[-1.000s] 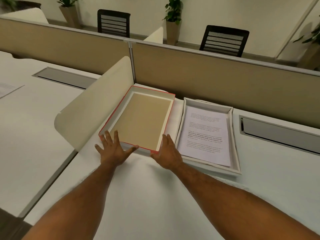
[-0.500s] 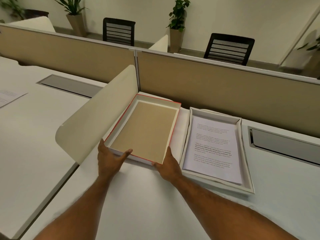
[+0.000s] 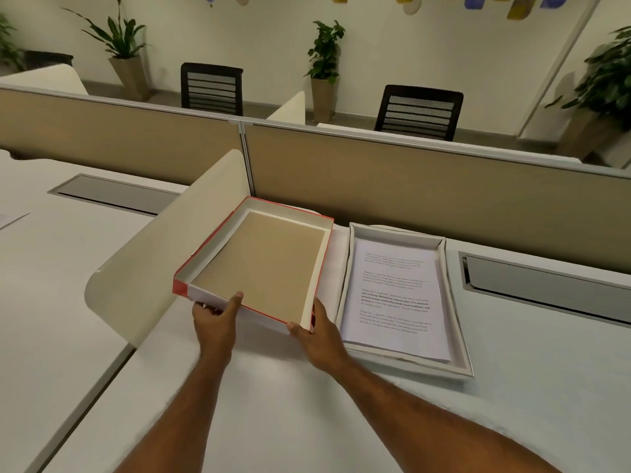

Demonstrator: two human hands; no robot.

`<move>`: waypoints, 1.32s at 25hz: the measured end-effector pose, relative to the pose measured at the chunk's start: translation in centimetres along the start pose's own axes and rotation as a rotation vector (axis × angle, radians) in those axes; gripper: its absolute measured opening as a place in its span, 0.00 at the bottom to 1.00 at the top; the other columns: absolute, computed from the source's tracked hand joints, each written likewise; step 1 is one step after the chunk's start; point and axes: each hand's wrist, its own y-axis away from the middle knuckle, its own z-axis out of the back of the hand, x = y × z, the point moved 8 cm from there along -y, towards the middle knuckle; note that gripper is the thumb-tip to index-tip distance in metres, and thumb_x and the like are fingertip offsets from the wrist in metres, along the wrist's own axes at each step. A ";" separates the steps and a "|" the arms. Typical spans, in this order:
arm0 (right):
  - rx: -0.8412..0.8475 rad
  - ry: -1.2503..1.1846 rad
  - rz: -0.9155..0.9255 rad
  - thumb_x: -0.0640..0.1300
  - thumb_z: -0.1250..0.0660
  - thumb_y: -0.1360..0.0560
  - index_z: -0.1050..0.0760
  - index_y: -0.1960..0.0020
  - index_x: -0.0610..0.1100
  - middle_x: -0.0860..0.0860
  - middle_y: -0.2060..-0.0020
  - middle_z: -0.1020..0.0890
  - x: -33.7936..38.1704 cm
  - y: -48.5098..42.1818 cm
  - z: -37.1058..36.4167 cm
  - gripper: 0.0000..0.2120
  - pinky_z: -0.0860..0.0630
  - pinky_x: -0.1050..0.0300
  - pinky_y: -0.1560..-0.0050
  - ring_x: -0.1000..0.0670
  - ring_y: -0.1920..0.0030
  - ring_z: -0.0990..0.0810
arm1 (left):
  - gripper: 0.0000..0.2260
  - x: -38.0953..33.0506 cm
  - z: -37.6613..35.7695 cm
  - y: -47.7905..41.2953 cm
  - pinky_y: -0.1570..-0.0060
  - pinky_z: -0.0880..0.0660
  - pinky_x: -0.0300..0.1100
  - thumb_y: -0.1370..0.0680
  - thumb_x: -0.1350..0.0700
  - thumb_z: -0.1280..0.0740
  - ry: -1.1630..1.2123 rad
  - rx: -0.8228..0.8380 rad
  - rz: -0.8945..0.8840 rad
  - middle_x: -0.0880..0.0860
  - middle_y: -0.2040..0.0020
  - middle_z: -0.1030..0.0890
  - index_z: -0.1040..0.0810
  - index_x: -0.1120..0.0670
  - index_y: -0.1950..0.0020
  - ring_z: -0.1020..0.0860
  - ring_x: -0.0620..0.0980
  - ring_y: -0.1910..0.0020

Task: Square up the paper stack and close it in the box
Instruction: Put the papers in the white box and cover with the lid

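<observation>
A red-edged box lid (image 3: pixel 259 261) with a brown inside faces up, tilted and raised off the white desk at its near end. My left hand (image 3: pixel 215 320) grips its near left edge, thumb over the rim. My right hand (image 3: pixel 316 331) holds its near right corner. To the right lies the white box base (image 3: pixel 459 349) on the desk. A stack of printed paper (image 3: pixel 396 295) rests inside the base, its near right corner lying over the rim.
A cream curved side divider (image 3: pixel 153 257) stands just left of the lid. A tan partition (image 3: pixel 409 189) runs along the back of the desk. Grey cable trays (image 3: pixel 546 288) are set into the desk surface, and a loose sheet (image 3: pixel 10 218) lies far left.
Both hands went from lying flat by the lid's near edge to gripping it. The lid's near end has risen off the desk and the lid has tilted.
</observation>
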 end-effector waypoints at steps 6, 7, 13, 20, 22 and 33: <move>0.012 0.037 0.060 0.64 0.30 0.31 0.40 0.28 0.55 0.55 0.34 0.25 2.7 1.4 2.3 0.37 0.26 0.65 0.45 0.49 0.33 0.25 | 0.27 -1.0 -3.4 3.5 0.52 0.19 0.58 0.26 0.58 0.27 0.166 0.080 0.046 0.59 0.43 0.26 0.41 0.49 0.35 0.21 0.54 0.46; -0.013 0.073 0.093 0.67 0.30 0.33 0.41 0.29 0.55 0.55 0.35 0.26 3.8 1.4 3.1 0.38 0.24 0.63 0.44 0.48 0.34 0.26 | 0.28 -1.6 -3.6 3.8 0.52 0.19 0.59 0.26 0.59 0.28 0.156 0.081 0.017 0.60 0.42 0.26 0.41 0.50 0.33 0.21 0.57 0.44; 0.041 0.241 0.224 0.68 0.31 0.33 0.50 0.23 0.49 0.46 0.23 0.38 15.3 0.8 3.9 0.49 0.31 0.45 0.31 0.42 0.26 0.35 | 0.35 -6.8 -7.6 8.5 0.46 0.21 0.54 0.26 0.63 0.28 -0.059 0.148 -0.323 0.60 0.36 0.25 0.45 0.53 0.26 0.21 0.55 0.43; -0.250 -0.131 0.363 0.54 0.22 0.35 0.45 0.26 0.47 0.46 0.31 0.29 23.1 2.6 9.6 0.47 0.22 0.48 0.39 0.45 0.34 0.26 | 0.36 -9.5 -11.4 13.4 0.43 0.22 0.55 0.27 0.49 0.27 -0.462 0.154 -0.611 0.59 0.36 0.21 0.42 0.53 0.26 0.19 0.60 0.43; -0.399 -0.162 0.367 0.51 0.22 0.34 0.44 0.26 0.47 0.48 0.36 0.26 22.4 3.3 12.5 0.44 0.20 0.50 0.43 0.48 0.41 0.24 | 0.33 -9.4 -12.5 14.5 0.43 0.22 0.54 0.26 0.48 0.28 -0.536 0.193 -0.653 0.59 0.37 0.20 0.41 0.47 0.27 0.19 0.61 0.44; -0.708 -0.448 0.113 0.45 0.28 0.30 0.27 0.38 0.44 0.46 0.46 0.19 8.7 6.3 25.0 0.22 0.18 0.44 0.47 0.44 0.47 0.19 | 0.39 -3.1 -13.3 13.4 0.34 0.33 0.52 0.27 0.28 0.45 -0.492 0.260 -0.306 0.57 0.27 0.30 0.34 0.55 0.26 0.30 0.57 0.29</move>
